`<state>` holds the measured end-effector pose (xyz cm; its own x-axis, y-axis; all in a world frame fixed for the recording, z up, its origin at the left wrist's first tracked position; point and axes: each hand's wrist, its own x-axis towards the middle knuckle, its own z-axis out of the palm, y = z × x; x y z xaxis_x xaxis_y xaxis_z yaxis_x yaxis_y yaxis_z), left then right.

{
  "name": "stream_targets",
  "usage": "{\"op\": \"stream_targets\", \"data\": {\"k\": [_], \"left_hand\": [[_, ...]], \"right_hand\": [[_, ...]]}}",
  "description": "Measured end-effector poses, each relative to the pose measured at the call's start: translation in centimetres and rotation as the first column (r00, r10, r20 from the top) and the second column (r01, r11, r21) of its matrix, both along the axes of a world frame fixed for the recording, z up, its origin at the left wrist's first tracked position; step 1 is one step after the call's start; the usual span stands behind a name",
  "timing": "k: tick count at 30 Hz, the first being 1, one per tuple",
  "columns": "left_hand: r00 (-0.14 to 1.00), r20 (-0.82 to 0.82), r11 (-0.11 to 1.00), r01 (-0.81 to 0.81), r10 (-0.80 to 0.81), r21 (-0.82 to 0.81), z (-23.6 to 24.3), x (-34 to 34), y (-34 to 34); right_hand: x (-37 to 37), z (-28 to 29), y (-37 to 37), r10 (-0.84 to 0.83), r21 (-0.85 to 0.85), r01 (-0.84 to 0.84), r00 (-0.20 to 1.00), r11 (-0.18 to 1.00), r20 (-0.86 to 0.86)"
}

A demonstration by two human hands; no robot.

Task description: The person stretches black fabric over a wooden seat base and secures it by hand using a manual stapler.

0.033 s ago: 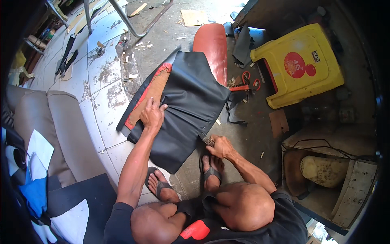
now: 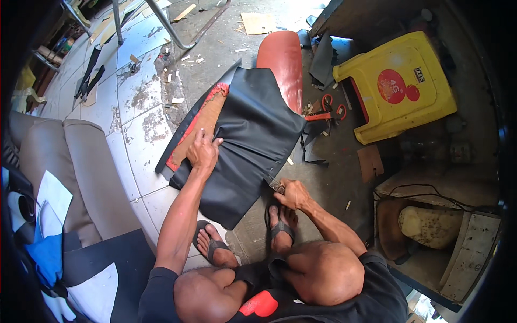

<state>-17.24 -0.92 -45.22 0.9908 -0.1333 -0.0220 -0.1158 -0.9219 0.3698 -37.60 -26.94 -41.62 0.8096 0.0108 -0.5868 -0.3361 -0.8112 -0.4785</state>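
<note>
A black leather-like sheet [image 2: 253,107] lies in front of my feet, creased toward its middle. On its left part a brown board [image 2: 207,121] with a ragged red edge shows, and a fold of the black material runs along its far left side. My left hand [image 2: 202,153] rests on the board and sheet, fingers stretched out and thumb apart. My right hand [image 2: 293,195] is closed round a grey metal hand tool [image 2: 276,184], whose tip meets the sheet's near right edge. The tool's exact kind is mostly hidden by the hand.
Orange-handled scissors [image 2: 326,112] and dark scraps lie right of the sheet. Beyond it stands a reddish-brown curved panel [image 2: 280,56]. A yellow plastic stool [image 2: 398,89] is at right, above an open wooden box [image 2: 431,226]. Brown cushions [image 2: 89,177] are at left.
</note>
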Motion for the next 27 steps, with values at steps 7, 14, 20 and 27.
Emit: {"op": "stream_targets", "data": {"k": [7,14,20,27], "left_hand": [[0.996,0.081,0.999,0.041,-0.039,-0.02,-1.4,0.5,1.3],[0.998,0.027,0.998,0.058,-0.058,0.013,-0.4,0.2,0.5],[0.997,0.058,0.999,0.046,-0.044,-0.022,-0.8,0.1,1.6],[0.913,0.362,0.877,0.324,-0.191,-0.355,6.0,-4.9,-0.3]], "right_hand": [[-0.1,3.2,0.4,0.032,0.117,-0.035,0.999,0.992,0.027],[-0.8,0.2,1.7,0.008,0.016,-0.009,0.998,1.0,0.06],[-0.1,2.0,0.2,0.075,0.109,-0.071,0.997,0.991,-0.034],[-0.3,5.5,0.8,-0.581,0.807,0.55,0.592,-0.215,-0.558]]}}
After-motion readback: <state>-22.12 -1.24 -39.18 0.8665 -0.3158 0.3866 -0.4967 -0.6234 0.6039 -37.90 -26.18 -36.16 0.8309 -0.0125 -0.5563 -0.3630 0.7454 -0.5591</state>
